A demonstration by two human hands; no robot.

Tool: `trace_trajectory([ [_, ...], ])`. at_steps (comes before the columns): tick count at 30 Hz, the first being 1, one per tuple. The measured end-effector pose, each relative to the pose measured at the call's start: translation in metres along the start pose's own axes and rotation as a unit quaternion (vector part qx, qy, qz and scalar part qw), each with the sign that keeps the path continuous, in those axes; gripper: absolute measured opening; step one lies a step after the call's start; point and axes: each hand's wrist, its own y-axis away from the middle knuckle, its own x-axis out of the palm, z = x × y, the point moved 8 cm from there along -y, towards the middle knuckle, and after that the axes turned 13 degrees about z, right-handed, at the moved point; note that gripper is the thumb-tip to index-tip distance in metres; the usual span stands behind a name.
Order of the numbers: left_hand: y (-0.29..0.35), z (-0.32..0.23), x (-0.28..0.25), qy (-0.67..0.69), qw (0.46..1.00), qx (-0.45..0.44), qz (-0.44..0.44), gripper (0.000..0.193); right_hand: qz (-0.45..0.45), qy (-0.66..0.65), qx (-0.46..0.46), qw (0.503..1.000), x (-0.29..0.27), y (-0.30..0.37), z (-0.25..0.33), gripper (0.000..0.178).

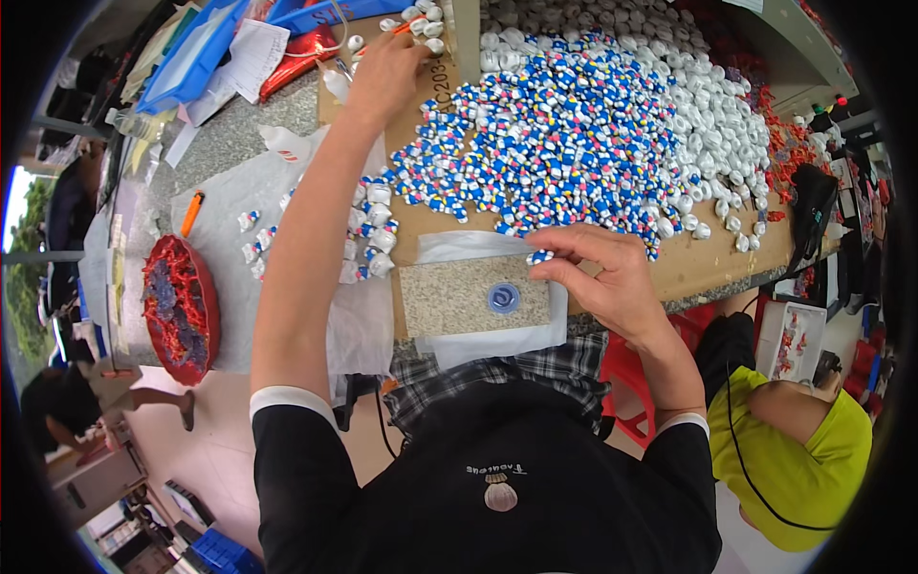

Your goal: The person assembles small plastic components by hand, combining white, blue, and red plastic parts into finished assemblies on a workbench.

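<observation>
My right hand (612, 277) pinches a small blue-and-white figurine body (540, 256) between thumb and fingertips. Just below and to its left, a round dish of bluish liquid (504, 298) rests on a speckled stone slab (449, 301). My left arm stretches far forward. The fingers of my left hand (390, 75) reach out beside several white round pieces (433, 45), apparently touching one; the fingertips are partly hidden. Close by lie an orange-handled tool (400, 29) and a white squeeze bottle (335, 82). Joined white-and-blue figurines (381, 239) stand in rows, partly behind my left forearm.
A big heap of blue-and-white bodies (574, 134) covers the cardboard, with white round pieces (717, 124) to its right. At left are a red bowl (212, 306) of red and purple bits, an orange tool (192, 213) and another bottle (285, 143). A person in a yellow-green shirt (813, 450) sits at right.
</observation>
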Motion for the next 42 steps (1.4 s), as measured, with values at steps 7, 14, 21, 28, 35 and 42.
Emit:
trace_trajectory([
  [7, 0.057, 0.009, -0.042, 0.379, 0.906, -0.186, -0.038, 0.027, 0.084, 0.072, -0.118, 0.987, 0.027, 0.014, 0.006, 0.020],
  [14, 0.164, -0.028, -0.050, 0.759, 0.624, -0.169, -0.080, 0.034, 0.152, 0.257, -0.150, 0.943, 0.047, 0.013, 0.022, 0.028],
  [21, 0.217, -0.087, -0.030, 0.879, 0.446, -0.160, -0.060, 0.039, 0.196, 0.284, -0.140, 0.928, 0.065, 0.015, 0.024, 0.026],
  [28, 0.220, -0.130, -0.020, 0.908, 0.390, -0.143, -0.057, 0.031, 0.065, 0.126, -0.068, 0.988, 0.052, 0.019, 0.010, 0.010],
  [35, 0.210, -0.150, -0.017, 0.906, 0.394, -0.137, -0.067, 0.028, -0.043, -0.196, -0.021, 0.979, 0.035, 0.010, -0.003, 0.014],
  [42, 0.204, -0.161, -0.027, 0.902, 0.415, -0.094, -0.078, 0.027, -0.034, -0.159, -0.053, 0.985, 0.044, 0.010, 0.005, 0.017],
])
